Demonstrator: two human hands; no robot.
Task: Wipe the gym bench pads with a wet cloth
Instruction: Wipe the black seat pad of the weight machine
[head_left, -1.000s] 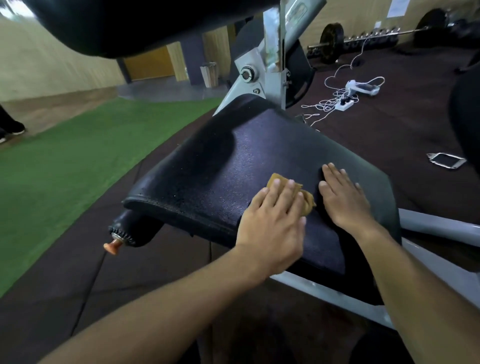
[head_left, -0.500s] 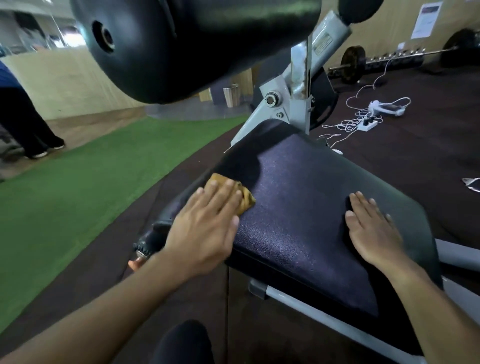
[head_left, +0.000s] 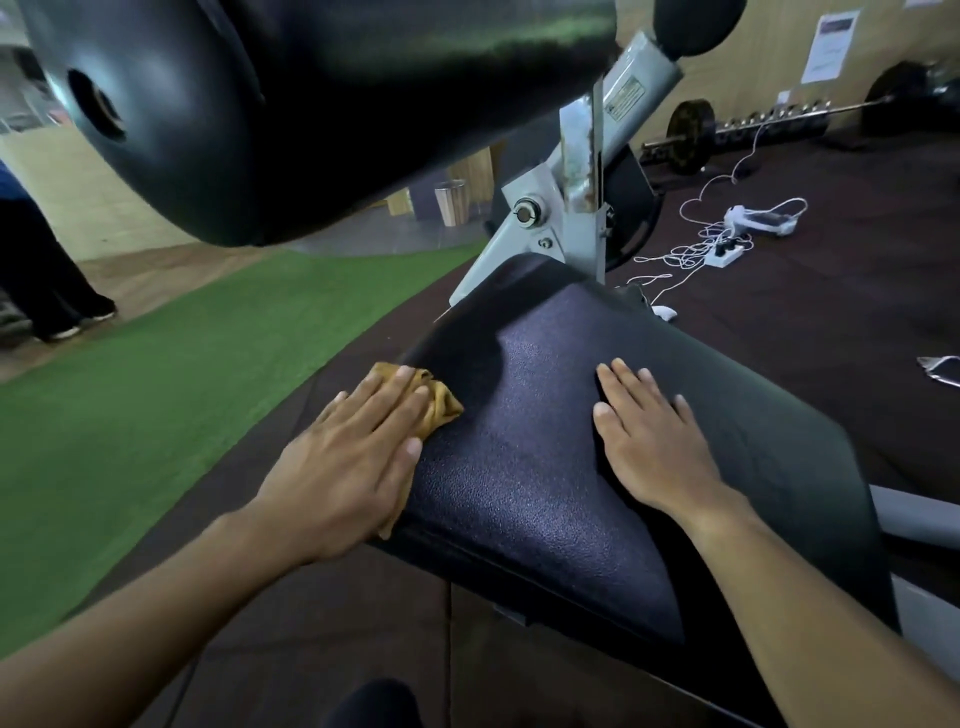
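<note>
The black textured bench pad (head_left: 550, 467) slopes across the middle of the view. A crumpled yellow-brown cloth (head_left: 434, 402) lies on the pad's left edge. My left hand (head_left: 353, 462) presses flat on the cloth, fingers spread over it, so most of the cloth is hidden. My right hand (head_left: 649, 441) rests flat on the pad to the right, palm down, holding nothing. A large black roller pad (head_left: 291, 104) hangs overhead at the top of the view.
A grey metal frame post (head_left: 576, 208) rises behind the pad. White cables and a power strip (head_left: 727, 249) lie on the dark rubber floor at right, with a barbell (head_left: 691, 130) by the wall. Green turf (head_left: 156, 389) spreads left, where a person's legs (head_left: 47, 280) stand.
My left hand has slid the cloth from the middle of the pad to its left edge. My right hand has stayed flat on the pad. The view tilted up, showing the roller pad.
</note>
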